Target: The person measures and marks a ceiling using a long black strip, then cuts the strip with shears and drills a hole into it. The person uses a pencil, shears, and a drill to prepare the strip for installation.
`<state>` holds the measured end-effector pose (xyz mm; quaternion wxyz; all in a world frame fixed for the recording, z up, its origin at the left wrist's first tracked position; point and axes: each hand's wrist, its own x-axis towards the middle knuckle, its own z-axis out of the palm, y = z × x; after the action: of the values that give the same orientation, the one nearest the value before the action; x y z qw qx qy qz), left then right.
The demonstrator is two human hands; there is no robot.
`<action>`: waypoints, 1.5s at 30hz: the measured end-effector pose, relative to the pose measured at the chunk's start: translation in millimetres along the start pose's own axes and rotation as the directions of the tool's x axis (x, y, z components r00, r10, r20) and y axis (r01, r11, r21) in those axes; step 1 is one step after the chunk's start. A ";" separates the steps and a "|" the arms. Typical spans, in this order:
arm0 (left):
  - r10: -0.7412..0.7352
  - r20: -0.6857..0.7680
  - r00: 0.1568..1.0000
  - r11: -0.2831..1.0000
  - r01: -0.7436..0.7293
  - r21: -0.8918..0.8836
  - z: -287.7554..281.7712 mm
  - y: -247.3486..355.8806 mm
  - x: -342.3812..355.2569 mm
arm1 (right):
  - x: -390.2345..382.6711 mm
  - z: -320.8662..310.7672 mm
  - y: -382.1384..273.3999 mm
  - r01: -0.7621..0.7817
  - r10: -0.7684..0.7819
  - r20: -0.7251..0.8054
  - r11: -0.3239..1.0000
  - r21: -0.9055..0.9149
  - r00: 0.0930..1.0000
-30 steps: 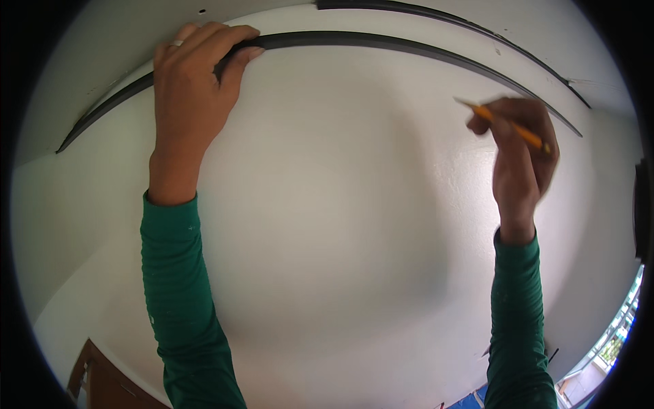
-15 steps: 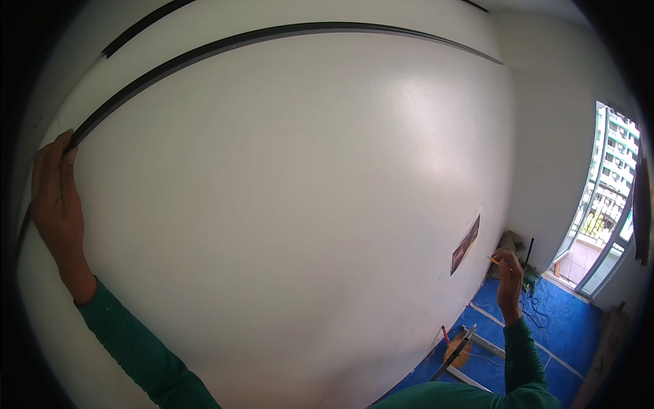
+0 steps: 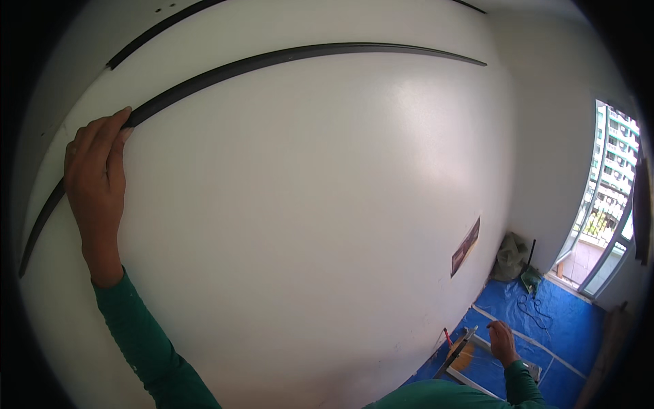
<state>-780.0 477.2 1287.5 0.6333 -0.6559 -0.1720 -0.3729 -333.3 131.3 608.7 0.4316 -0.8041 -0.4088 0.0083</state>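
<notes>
A long black strip [image 3: 231,70] runs across the upper part of the white wall [image 3: 293,198], bowed by the lens. My left hand [image 3: 97,163] is closed round it towards its left end, thumb below and fingers above. Beyond the hand the strip's left end slopes down along the wall. Low on the right, my right hand [image 3: 503,343] hangs over the blue floor sheet with its fingers curled. Whatever it may hold is hidden from here.
Another black strip [image 3: 160,31] crosses the wall higher up. A rectangular opening [image 3: 466,247] is cut in the wall at right. Beneath my right side stands a metal frame, perhaps a ladder [image 3: 455,353]. Blue sheeting [image 3: 565,320], a dustpan [image 3: 531,278] and a cable cover the floor near a glass door [image 3: 599,211].
My left hand has moved right, and the strip has shifted with it, its right end now farther from the corner. My right hand has dropped; the thin yellow stick in it no longer shows.
</notes>
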 end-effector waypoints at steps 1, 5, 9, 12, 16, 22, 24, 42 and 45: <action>0.071 -0.027 0.997 0.997 -0.071 0.020 2.0 12.9 -1.5 | -4.3 -1.4 3.8 -0.026 0.026 0.002 1.000 0.015 1.000; 0.330 -0.124 0.936 0.942 -0.334 -0.019 -5.5 79.4 -12.5 | -32.6 -13.5 29.8 -0.187 0.208 0.082 0.959 -0.211 0.975; 0.424 0.020 0.905 0.904 -0.422 -0.067 -28.9 191.8 -45.4 | -76.8 -33.5 50.3 -0.252 0.409 0.254 0.840 -0.481 0.877; 0.475 0.145 0.868 0.851 -0.411 -0.326 -58.9 262.0 -56.9 | -102.7 -49.7 52.7 -0.332 0.603 0.232 0.674 -0.660 0.764; 0.541 0.148 0.828 0.721 -0.366 -0.589 -88.9 341.8 -62.0 | -112.1 -70.0 46.1 -0.445 0.591 -0.014 0.592 -0.672 0.807; 0.566 0.223 0.794 0.619 -0.230 -0.751 -88.9 443.8 -66.5 | -124.4 -104.6 25.5 -0.630 0.633 -0.250 0.493 -0.600 0.733; 0.532 0.222 0.817 0.595 -0.174 -0.785 -79.2 482.1 -65.8 | -132.4 -108.8 25.7 -0.749 0.718 -0.315 0.424 -0.509 0.621; 0.634 -0.004 0.773 0.038 -0.037 -0.999 -112.1 811.8 -138.0 | -159.0 -82.4 47.4 -0.802 0.584 -0.652 0.594 -0.062 0.483; 0.628 -0.038 0.777 0.057 -0.095 -0.994 -107.0 832.6 -152.6 | -164.2 -78.4 50.9 -0.785 0.561 -0.659 0.615 -0.072 0.500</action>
<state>-329.0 296.7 586.1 0.0848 -0.9820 0.1549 -0.0668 -380.7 -46.6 566.5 0.3370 -0.9252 0.1031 -0.1403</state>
